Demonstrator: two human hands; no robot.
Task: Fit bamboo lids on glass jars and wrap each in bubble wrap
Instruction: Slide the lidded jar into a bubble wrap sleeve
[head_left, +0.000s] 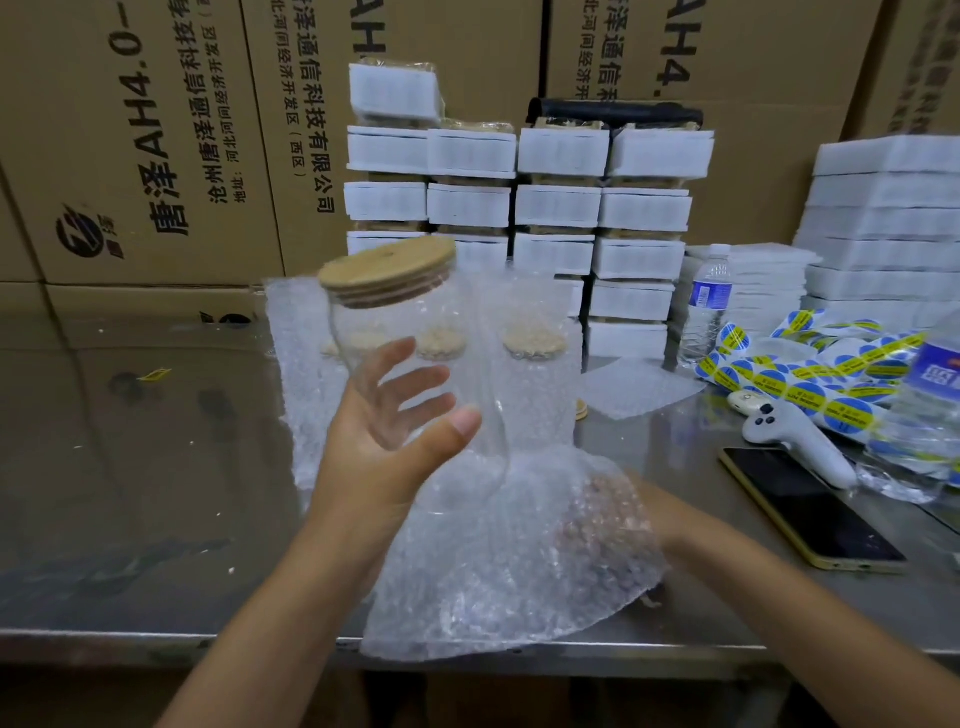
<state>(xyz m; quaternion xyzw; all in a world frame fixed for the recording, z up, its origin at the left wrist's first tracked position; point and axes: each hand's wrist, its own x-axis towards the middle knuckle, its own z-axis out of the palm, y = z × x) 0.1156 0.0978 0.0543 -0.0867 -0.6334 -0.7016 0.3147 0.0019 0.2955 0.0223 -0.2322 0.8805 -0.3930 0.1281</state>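
Brown printed cardboard cartons (156, 130) wall off the whole back from 9 to 3 o'clock. The grey steel table (130, 467) runs below them; its front edge crosses at 6 o'clock, and its widest bare stretch lies at 9 o'clock. Stacks of white foam-wrapped packs (561, 208) stand against the cartons at 12 to 2 o'clock. A clear bubble wrap sheet (493, 571) droops over the table's front edge at 6 o'clock. Tilted above it, off the table near the centre, is the clear glass jar (467, 322) with the round bamboo lid (387, 273) seated on its mouth, pointing to 11 o'clock. The left hand (384, 441) grips the jar's lower body, thumb in front and fingers spread behind the glass. The right hand (597, 514) lies under the sheet at 5 o'clock, blurred by the bubbles, so its grip cannot be told. A black phone in a yellow case (810, 509) lies at 4 o'clock, clear of the wrap
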